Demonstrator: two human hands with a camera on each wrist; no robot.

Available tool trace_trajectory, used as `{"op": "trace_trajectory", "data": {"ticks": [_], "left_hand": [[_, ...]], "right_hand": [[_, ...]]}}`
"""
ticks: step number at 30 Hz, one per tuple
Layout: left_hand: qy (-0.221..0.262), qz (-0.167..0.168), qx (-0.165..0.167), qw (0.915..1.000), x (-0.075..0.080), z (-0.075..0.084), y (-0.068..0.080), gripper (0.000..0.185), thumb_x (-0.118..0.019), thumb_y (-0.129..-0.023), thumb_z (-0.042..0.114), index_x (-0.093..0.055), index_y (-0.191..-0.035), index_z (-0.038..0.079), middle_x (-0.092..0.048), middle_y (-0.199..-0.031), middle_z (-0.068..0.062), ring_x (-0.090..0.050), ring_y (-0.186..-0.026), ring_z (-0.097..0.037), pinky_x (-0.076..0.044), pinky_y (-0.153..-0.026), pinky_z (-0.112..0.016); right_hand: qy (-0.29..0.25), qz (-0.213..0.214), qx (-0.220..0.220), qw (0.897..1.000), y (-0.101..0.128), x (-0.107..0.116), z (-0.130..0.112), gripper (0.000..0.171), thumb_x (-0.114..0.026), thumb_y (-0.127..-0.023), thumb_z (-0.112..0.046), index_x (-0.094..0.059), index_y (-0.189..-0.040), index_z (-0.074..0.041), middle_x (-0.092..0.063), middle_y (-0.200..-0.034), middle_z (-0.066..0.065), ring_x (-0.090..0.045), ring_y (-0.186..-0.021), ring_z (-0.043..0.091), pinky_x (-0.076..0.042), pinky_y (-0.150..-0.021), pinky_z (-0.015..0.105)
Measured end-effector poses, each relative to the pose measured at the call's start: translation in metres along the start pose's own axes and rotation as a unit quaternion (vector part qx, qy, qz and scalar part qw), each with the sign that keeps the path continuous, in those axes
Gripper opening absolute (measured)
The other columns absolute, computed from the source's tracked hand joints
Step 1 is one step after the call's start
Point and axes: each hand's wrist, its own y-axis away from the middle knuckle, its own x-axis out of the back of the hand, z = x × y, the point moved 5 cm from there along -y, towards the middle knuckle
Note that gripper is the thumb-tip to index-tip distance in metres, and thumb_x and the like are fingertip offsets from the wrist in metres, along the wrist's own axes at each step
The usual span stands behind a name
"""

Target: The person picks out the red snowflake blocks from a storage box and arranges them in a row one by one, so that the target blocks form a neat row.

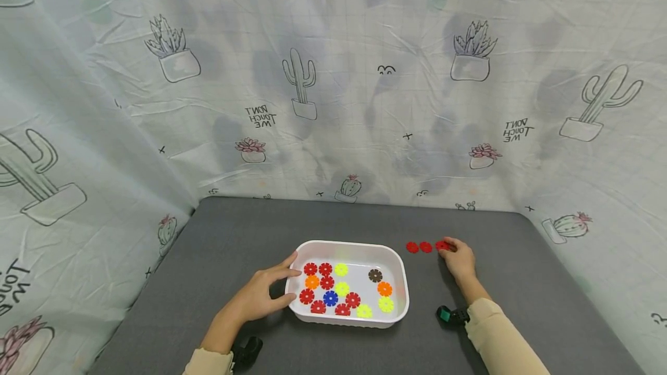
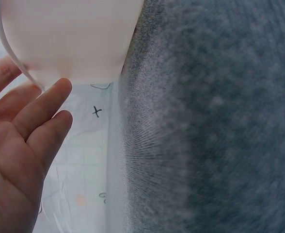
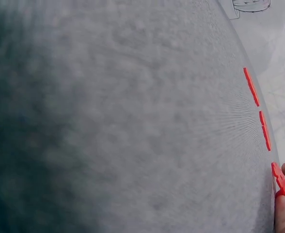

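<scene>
A white tray (image 1: 398, 271) on the grey table holds several flat toothed discs in red, yellow, orange, blue and brown. My left hand (image 1: 268, 293) rests against the tray's left wall (image 2: 70, 43), fingers straight along its rim. Right of the tray, two red discs (image 1: 419, 246) lie flat in a row on the table. My right hand (image 1: 457, 257) pinches a third red disc (image 1: 443, 245) at the end of that row; the right wrist view shows the fingertips (image 3: 284, 213) on this disc (image 3: 279, 177) and the two others (image 3: 257, 108) beyond it.
The grey table (image 1: 208, 259) is walled in on three sides by a pale cloth printed with cacti (image 1: 333, 103). Bare tabletop lies to the left of the tray and behind it.
</scene>
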Motion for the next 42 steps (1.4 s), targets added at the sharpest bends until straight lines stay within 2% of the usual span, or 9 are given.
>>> {"op": "trace_trajectory", "data": {"ticks": [8, 17, 24, 32, 34, 37, 39, 42], "left_hand": [[0.003, -0.003, 0.006, 1.0, 0.0, 0.0, 0.0, 0.047, -0.063, -0.081, 0.034, -0.055, -0.123, 0.014, -0.031, -0.145, 0.001, -0.042, -0.124, -0.018, -0.041, -0.094, -0.046], [0.005, 0.002, -0.001, 1.0, 0.002, 0.001, 0.0, 0.046, -0.063, -0.081, 0.033, -0.056, -0.122, 0.015, -0.032, -0.144, 0.0, -0.042, -0.124, -0.019, -0.042, -0.093, -0.046], [0.009, -0.008, 0.009, 0.9999, 0.001, 0.0, 0.001, 0.049, -0.061, -0.081, 0.038, -0.055, -0.124, 0.015, -0.03, -0.145, 0.001, -0.041, -0.125, -0.018, -0.041, -0.094, -0.046], [0.008, -0.007, 0.009, 0.9999, 0.001, 0.0, 0.001, 0.048, -0.061, -0.081, 0.037, -0.055, -0.123, 0.015, -0.031, -0.145, 0.0, -0.042, -0.124, -0.019, -0.041, -0.094, -0.047], [0.004, -0.008, 0.008, 0.9999, 0.001, -0.001, 0.001, 0.048, -0.061, -0.082, 0.038, -0.055, -0.123, 0.015, -0.031, -0.145, 0.0, -0.042, -0.124, -0.018, -0.041, -0.094, -0.047], [0.007, -0.009, 0.011, 0.9999, 0.001, -0.001, 0.001, 0.048, -0.061, -0.082, 0.039, -0.055, -0.123, 0.015, -0.031, -0.145, 0.001, -0.042, -0.124, -0.018, -0.041, -0.094, -0.047], [0.005, -0.011, 0.014, 0.9998, 0.001, -0.001, 0.001, 0.048, -0.061, -0.082, 0.038, -0.055, -0.124, 0.016, -0.031, -0.145, 0.001, -0.042, -0.124, -0.018, -0.041, -0.094, -0.047], [0.005, -0.012, 0.016, 0.9998, 0.0, -0.001, 0.001, 0.047, -0.062, -0.082, 0.035, -0.055, -0.124, 0.016, -0.031, -0.145, 0.0, -0.042, -0.124, -0.019, -0.041, -0.094, -0.048]], "right_hand": [[0.004, 0.013, 0.009, 1.0, 0.001, 0.0, 0.0, 0.039, -0.058, -0.083, -0.008, -0.053, -0.12, 0.002, -0.058, -0.112, 0.025, -0.055, -0.1, 0.031, -0.045, -0.076, 0.031], [-0.021, 0.006, -0.008, 1.0, 0.004, 0.001, 0.002, 0.041, -0.055, -0.085, -0.009, -0.05, -0.123, 0.002, -0.053, -0.119, 0.025, -0.051, -0.107, 0.034, -0.043, -0.087, 0.043], [-0.048, -0.008, -0.015, 0.999, 0.01, 0.003, -0.005, 0.045, -0.056, -0.085, -0.011, -0.046, -0.128, 0.001, -0.051, -0.126, 0.022, -0.05, -0.112, 0.032, -0.047, -0.085, 0.037], [-0.076, -0.042, 0.024, 0.996, 0.024, 0.001, -0.03, 0.047, -0.056, -0.087, -0.013, -0.043, -0.131, -0.001, -0.047, -0.131, 0.019, -0.045, -0.119, 0.031, -0.041, -0.093, 0.041], [-0.083, -0.05, 0.035, 0.995, 0.028, -0.001, -0.038, 0.047, -0.057, -0.087, -0.013, -0.044, -0.13, -0.002, -0.047, -0.131, 0.018, -0.045, -0.12, 0.03, -0.043, -0.092, 0.034], [-0.097, -0.058, 0.054, 0.992, 0.036, -0.005, -0.05, 0.047, -0.059, -0.086, -0.013, -0.045, -0.129, -0.002, -0.048, -0.131, 0.018, -0.046, -0.119, 0.028, -0.043, -0.084, 0.016], [-0.108, -0.063, 0.072, 0.99, 0.041, -0.008, -0.059, 0.046, -0.06, -0.085, -0.013, -0.046, -0.128, -0.001, -0.049, -0.13, 0.018, -0.047, -0.118, 0.028, -0.041, -0.079, 0.007], [-0.123, -0.078, 0.108, 0.984, 0.05, -0.012, -0.073, 0.046, -0.061, -0.084, -0.012, -0.047, -0.126, 0.0, -0.049, -0.129, 0.018, -0.048, -0.117, 0.03, -0.042, -0.082, 0.008]]}}
